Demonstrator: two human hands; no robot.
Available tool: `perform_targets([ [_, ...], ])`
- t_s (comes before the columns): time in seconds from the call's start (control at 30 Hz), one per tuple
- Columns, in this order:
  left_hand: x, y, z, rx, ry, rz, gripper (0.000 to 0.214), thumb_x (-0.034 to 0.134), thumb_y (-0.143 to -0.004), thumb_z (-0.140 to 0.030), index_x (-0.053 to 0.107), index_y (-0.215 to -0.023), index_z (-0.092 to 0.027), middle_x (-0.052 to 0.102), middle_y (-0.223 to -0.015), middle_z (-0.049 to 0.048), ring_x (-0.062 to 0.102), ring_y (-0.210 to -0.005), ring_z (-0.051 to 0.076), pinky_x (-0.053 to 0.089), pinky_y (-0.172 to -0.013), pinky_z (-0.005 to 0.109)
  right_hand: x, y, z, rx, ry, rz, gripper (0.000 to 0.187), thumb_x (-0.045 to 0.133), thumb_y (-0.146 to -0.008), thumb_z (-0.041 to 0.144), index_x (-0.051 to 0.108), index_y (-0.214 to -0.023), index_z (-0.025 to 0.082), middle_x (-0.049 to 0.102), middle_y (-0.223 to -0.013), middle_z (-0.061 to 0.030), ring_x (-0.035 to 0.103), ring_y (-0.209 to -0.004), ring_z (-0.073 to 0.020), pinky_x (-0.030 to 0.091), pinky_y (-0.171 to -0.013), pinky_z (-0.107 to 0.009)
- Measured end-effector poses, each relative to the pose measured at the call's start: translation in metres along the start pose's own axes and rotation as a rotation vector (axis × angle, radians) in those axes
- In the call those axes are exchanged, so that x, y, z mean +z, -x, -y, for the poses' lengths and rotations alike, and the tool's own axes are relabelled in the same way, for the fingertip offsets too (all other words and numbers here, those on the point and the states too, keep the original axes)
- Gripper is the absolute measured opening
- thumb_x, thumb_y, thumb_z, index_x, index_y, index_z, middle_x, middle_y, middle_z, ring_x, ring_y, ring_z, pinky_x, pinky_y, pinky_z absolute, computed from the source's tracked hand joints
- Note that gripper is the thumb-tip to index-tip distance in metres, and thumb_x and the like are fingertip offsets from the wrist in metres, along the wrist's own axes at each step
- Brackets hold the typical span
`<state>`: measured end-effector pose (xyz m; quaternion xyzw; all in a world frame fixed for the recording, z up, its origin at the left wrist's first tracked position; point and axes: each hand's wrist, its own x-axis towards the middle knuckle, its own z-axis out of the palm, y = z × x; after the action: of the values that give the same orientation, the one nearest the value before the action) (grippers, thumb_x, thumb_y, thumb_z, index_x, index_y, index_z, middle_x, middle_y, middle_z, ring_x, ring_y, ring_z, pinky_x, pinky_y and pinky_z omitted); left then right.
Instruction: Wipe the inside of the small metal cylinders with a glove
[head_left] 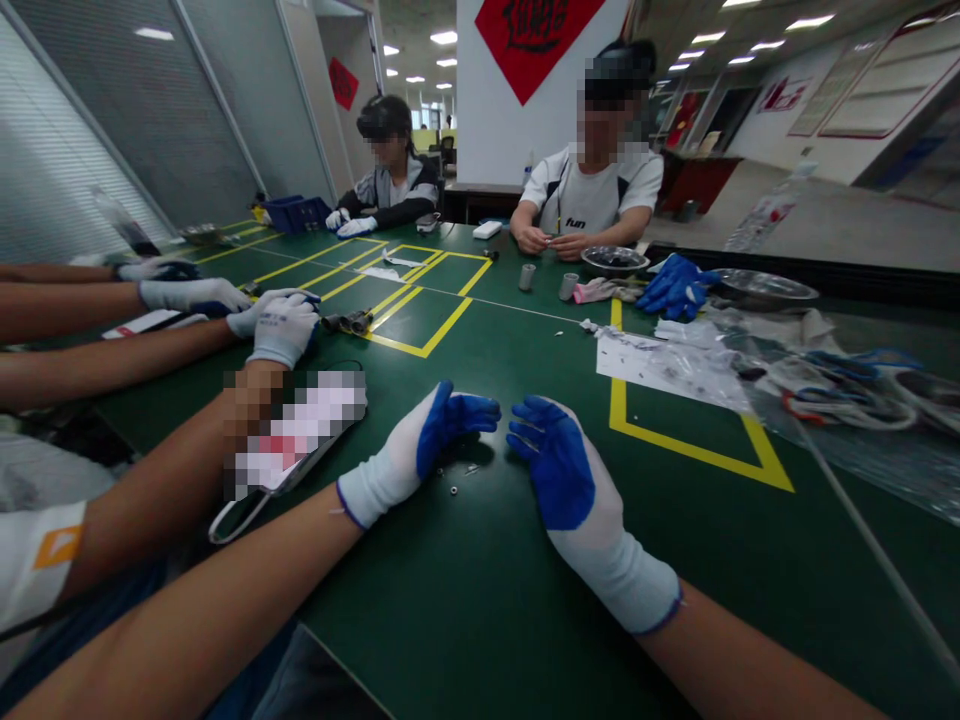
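Note:
Both my hands wear white gloves with blue palms and rest over the green table [480,600]. My left hand [420,450] is curled, its fingers bent toward the right above a few tiny metal parts [461,478] lying on the table. My right hand [559,465] is also curled, fingertips almost meeting those of the left. Whatever is pinched between the fingertips is too small to make out.
A neighbour's bare arm and blurred item [292,430] lie to my left, with more gloved hands [281,325] beyond. Clear plastic bags [675,365], coiled cables [847,395], metal bowls [761,288] and a blue glove [675,288] sit right. Two people sit across.

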<state>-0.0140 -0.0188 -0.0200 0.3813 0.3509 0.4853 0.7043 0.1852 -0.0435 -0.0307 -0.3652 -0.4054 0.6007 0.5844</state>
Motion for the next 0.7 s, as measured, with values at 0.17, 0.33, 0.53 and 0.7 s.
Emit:
perform_targets([
  [0.17, 0.005, 0.001, 0.007, -0.014, 0.104, 0.097, 0.055, 0.059, -0.101, -0.061, 0.082, -0.109, -0.011, 0.082, -0.112, 0.0149, 0.073, -0.118, 0.032, 0.043, -0.12, 0.049, 0.01, -0.003, 0.0, 0.155, -0.223, -0.053, 0.078, 0.083, -0.069, 0.072, 0.065, -0.135, 0.034, 0.072, -0.138, -0.0086, 0.058, -0.142, -0.0367, 0.04, -0.122, -0.06],
  [0.33, 0.007, 0.01, 0.007, 0.023, 0.132, 0.163, 0.052, 0.054, -0.106, -0.054, 0.08, -0.111, -0.01, 0.081, -0.115, 0.0161, 0.072, -0.123, 0.033, 0.043, -0.122, 0.049, 0.006, -0.001, -0.001, 0.281, -0.338, 0.068, 0.077, 0.074, -0.082, 0.07, 0.058, -0.149, 0.037, 0.063, -0.155, -0.0046, 0.045, -0.156, -0.03, 0.024, -0.133, -0.054],
  [0.53, 0.01, -0.021, -0.026, 0.251, -0.266, -0.243, 0.059, 0.046, -0.106, -0.061, 0.075, -0.114, -0.01, 0.079, -0.117, 0.0192, 0.075, -0.115, 0.032, 0.056, -0.108, 0.047, 0.009, 0.006, 0.002, 0.38, -0.367, 0.146, 0.074, 0.077, -0.081, 0.072, 0.063, -0.145, 0.038, 0.061, -0.158, -0.0043, 0.047, -0.155, -0.0298, 0.023, -0.133, -0.056],
  [0.7, 0.001, -0.094, -0.093, 0.227, -0.763, -0.644, 0.04, 0.064, -0.1, -0.049, 0.074, -0.114, -0.013, 0.073, -0.133, 0.0193, 0.063, -0.134, 0.037, 0.049, -0.114, 0.048, 0.007, 0.005, 0.003, 0.381, -0.319, 0.177, 0.069, 0.074, -0.081, 0.077, 0.069, -0.137, 0.037, 0.066, -0.153, -0.0074, 0.057, -0.146, -0.0342, 0.038, -0.125, -0.062],
])
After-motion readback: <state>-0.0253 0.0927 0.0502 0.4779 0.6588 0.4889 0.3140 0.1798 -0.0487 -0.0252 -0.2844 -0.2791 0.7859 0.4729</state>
